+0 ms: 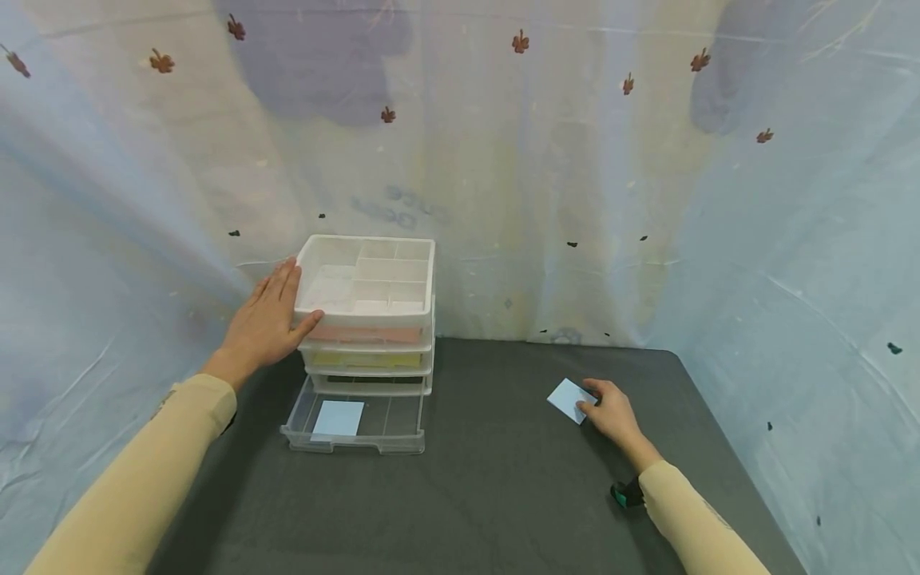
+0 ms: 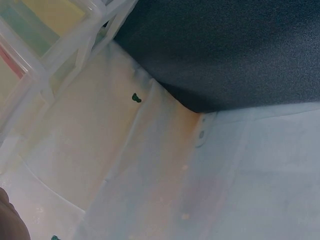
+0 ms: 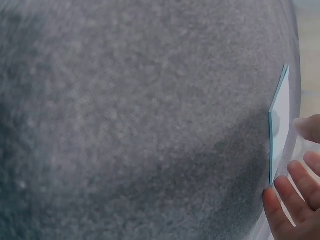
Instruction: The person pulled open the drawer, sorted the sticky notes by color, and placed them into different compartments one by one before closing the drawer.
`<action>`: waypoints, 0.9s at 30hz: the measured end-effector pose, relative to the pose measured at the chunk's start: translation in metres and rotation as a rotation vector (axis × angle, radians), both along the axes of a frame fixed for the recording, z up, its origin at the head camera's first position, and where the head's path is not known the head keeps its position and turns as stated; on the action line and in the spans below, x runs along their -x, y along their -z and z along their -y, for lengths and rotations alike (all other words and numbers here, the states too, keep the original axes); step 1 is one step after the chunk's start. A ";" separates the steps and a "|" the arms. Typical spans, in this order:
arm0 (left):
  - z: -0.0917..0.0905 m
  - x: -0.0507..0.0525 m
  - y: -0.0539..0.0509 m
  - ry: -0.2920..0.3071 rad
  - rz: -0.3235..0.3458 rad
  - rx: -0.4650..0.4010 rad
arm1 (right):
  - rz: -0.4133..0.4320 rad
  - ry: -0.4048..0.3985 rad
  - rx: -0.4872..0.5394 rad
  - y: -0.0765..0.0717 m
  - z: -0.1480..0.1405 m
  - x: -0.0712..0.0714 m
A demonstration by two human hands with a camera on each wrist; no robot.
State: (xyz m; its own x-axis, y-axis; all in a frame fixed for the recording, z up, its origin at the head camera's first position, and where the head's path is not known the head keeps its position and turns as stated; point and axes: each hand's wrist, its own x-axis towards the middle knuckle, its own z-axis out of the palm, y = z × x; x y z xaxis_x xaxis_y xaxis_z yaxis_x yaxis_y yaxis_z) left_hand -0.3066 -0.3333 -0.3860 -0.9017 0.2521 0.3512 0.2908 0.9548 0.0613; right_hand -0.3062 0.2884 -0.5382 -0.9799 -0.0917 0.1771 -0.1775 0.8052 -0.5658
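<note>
In the head view, my left hand [image 1: 266,319] rests against the left side of a white plastic drawer organizer [image 1: 365,312], fingers straight and thumb at its front rim. Its clear bottom drawer [image 1: 391,441] is pulled out, with a light blue square of paper [image 1: 338,418] lying in it. To the right, my right hand [image 1: 611,414] is at a light blue sticky-note pad [image 1: 568,399] on the table. The right wrist view shows its thumb and spread fingers beside the pad [image 3: 280,125], without a visible pinch. Only a bit of the left hand [image 2: 11,220] shows in the left wrist view.
The organizer's top is a compartment tray [image 1: 334,275]. Closed drawers below hold orange [image 1: 370,335] and yellow [image 1: 370,360] contents. Dark cloth covers the table [image 1: 489,495]. A patterned pale curtain [image 1: 489,160] hangs behind and at both sides.
</note>
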 end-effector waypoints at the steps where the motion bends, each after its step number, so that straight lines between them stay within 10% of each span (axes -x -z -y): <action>1: 0.000 0.000 0.000 -0.001 0.000 0.001 | 0.000 -0.004 -0.015 0.001 0.000 0.001; 27: 0.000 -0.002 -0.004 0.003 0.016 0.003 | 0.004 -0.041 -0.023 0.001 0.004 0.003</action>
